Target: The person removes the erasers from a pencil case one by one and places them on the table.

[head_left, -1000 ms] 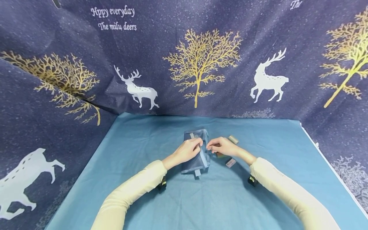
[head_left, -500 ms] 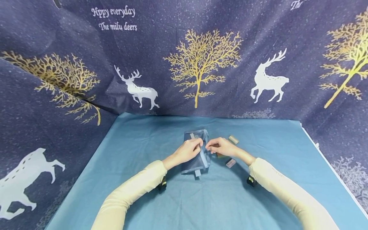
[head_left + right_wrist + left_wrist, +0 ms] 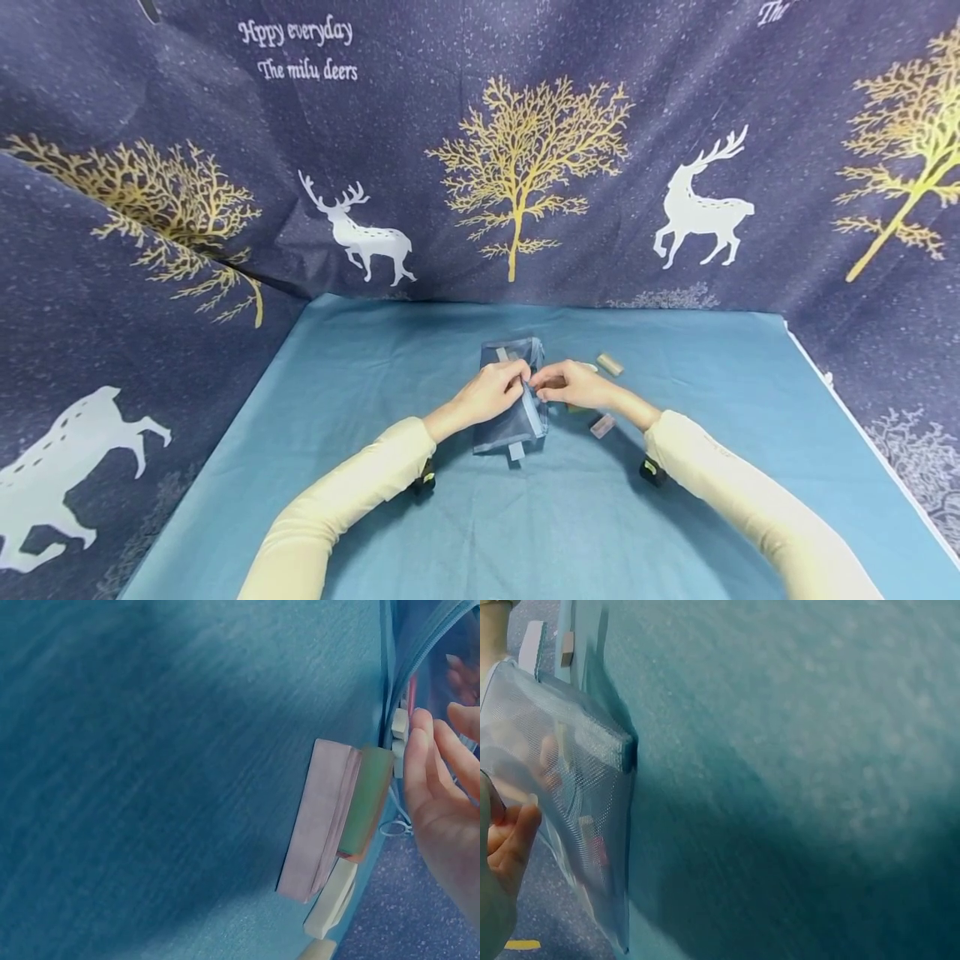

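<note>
My left hand (image 3: 491, 390) grips the upper edge of a blue-grey mesh zip pouch (image 3: 498, 433), lifting its mouth. In the left wrist view, the left fingers pinch the translucent mesh (image 3: 592, 765). My right hand (image 3: 573, 385) has its fingertips at the pouch's mouth; the right wrist view shows the thumb apart from the extended fingers, with nothing visibly held. Beside those fingertips are small white blocks (image 3: 400, 724) and a thin pink item (image 3: 412, 694), at or inside the mouth. Just outside lie a pink eraser-like block (image 3: 319, 817) and a green-and-orange block (image 3: 367, 801).
A white block (image 3: 330, 900) and a beige block (image 3: 610, 364) lie to the pouch's right on the blue cloth (image 3: 375, 358). A pale tab (image 3: 516, 451) sticks out of the pouch's near end. Behind rises a dark curtain (image 3: 465, 50) printed with deer and trees.
My right hand has moved left, from just beside the pouch to its mouth. A white block behind that hand has come into view. The left hand and pouch stay nearly still.
</note>
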The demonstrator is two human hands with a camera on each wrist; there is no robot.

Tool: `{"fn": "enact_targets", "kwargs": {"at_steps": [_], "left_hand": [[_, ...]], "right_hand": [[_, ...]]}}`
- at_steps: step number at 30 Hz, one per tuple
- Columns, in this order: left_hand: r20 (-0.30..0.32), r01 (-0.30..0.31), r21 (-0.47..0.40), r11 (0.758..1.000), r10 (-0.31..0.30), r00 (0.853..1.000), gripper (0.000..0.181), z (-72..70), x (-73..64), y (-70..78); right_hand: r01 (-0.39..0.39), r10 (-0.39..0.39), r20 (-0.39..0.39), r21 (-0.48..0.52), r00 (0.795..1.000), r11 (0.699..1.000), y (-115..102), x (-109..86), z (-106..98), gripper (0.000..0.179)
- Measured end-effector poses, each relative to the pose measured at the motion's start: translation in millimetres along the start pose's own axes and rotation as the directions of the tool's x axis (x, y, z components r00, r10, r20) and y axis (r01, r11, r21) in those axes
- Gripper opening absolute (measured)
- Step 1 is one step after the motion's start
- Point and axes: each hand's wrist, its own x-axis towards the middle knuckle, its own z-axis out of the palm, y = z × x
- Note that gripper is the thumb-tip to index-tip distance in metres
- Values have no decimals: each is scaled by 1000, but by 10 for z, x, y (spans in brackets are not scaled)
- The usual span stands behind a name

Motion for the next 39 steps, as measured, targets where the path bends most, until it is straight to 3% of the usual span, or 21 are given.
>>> {"fn": "enact_targets", "kwargs": {"at_steps": [15,22,31,39], "left_hand": [[22,40,-18,999,-39,999,12,3,-25,49],[28,48,-21,999,-48,998,13,-2,-6,64],[-3,32,-8,999,-32,999,16,-5,5,67],[2,55,31,998,-55,998,14,4,51,97]], "right_hand": [[64,-63,13,-39,998,997,-12,50,25,30],[166,-166,10,-93,986,982,4,59,3,27],[89,-87,20,-141,996,986,-41,119,33,22],[52,-51,14,-88,999,995,-58,122,37,16]]}}
